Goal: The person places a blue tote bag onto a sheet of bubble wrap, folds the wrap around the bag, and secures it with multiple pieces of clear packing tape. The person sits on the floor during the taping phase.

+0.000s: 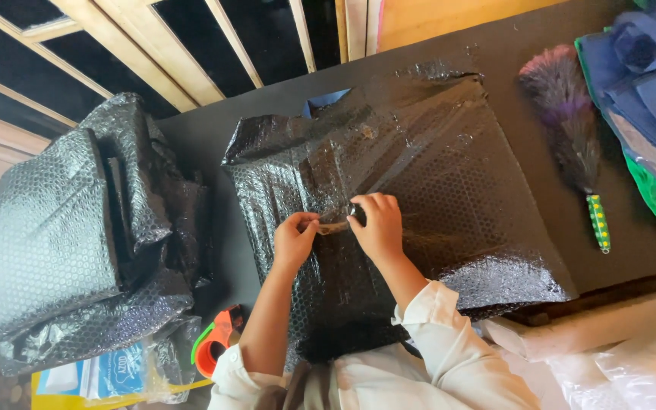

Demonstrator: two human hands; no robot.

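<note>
Both of my hands meet at the middle of a flat parcel wrapped in black bubble wrap (419, 175): my left hand (294, 239) and right hand (377, 224) each pinch an end of a short strip of clear tape (333, 226) over the seam. That parcel lies on the dark desk (510, 53). Left of it sits a heap of bubble wrap (62, 235), near an orange tape dispenser (216, 343). Well off to the right lies a purple feather duster (571, 129).

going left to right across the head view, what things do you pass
Bundle of black bubble wrap → orange and green tape dispenser → left hand → right hand → purple feather duster → blue and green bag
</note>
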